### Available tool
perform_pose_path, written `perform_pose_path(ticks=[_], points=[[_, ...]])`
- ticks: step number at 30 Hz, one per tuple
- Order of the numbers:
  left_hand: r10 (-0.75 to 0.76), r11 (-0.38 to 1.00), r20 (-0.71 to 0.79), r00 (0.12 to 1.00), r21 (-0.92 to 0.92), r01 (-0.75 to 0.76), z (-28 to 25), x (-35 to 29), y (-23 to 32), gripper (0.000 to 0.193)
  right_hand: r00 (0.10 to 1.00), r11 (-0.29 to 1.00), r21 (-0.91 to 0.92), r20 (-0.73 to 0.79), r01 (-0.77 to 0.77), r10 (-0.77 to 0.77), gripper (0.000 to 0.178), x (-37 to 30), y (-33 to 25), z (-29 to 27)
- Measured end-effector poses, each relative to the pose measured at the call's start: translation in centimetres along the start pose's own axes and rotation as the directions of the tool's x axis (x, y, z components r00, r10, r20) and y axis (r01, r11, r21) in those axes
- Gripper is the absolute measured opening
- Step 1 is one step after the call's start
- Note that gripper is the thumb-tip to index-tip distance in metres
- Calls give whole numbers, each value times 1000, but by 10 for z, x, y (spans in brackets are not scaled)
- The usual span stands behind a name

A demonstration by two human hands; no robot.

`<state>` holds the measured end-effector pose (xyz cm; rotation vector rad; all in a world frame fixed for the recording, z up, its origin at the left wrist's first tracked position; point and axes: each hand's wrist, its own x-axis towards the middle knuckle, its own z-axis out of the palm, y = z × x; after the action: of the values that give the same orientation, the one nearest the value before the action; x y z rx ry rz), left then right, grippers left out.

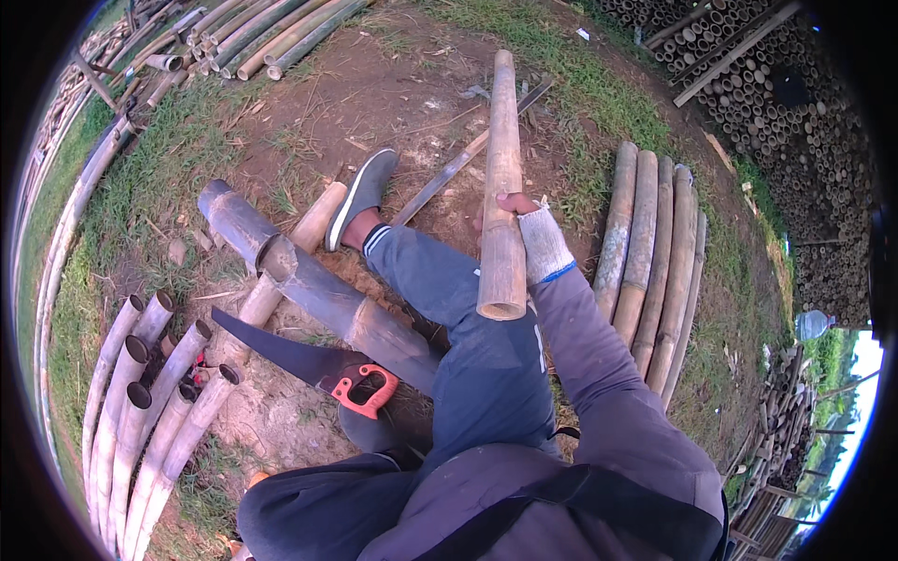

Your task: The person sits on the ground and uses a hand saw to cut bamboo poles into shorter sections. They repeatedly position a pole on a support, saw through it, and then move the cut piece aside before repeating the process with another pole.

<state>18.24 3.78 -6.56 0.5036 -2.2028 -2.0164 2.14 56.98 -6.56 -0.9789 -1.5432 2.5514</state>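
My right hand (537, 236), in a white knit glove with bare fingertips, is closed around a cut bamboo pole (503, 154). The pole stretches away from me over my right side, its hollow end nearest my body. My left hand is out of the picture. A hand saw (281, 357) with a dark blade and an orange handle rests by my bent leg. Beside it lies a thick grey bamboo pole (323, 290), with a hollow edge showing partway along. It crosses over a paler bamboo piece (257, 313) on the ground.
Several cut bamboo lengths (131, 402) lie at left; another row (645, 252) lies at right. A long flat strip (449, 173) rests beyond my shoe (365, 192). Long poles (271, 37) lie at the far left. A big bamboo stack (795, 140) and a clear plastic bottle (812, 324) are at right.
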Motion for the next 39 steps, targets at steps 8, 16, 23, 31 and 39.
perform_pose_path(ticks=[8,16,23,31,39], points=[[1,1000,55,998,18,-2,27,10,-3,116,697,590,-795,-504,-142,-511,49,-84,28,-226],[18,999,62,998,50,-21,44,10,0,114,433,518,-680,-732,-519,-526,42,-204,-27,-309],[26,997,34,999,70,-29,51,1,4,112,239,449,-566,-765,-691,-598,43,-269,18,-407],[37,994,-25,999,99,-34,52,-10,10,110,318,236,-474,-812,-848,-490,52,-306,46,-396],[52,992,-96,994,116,-41,45,-22,13,109,309,332,-490,-827,-806,-469,59,-297,62,-408]])
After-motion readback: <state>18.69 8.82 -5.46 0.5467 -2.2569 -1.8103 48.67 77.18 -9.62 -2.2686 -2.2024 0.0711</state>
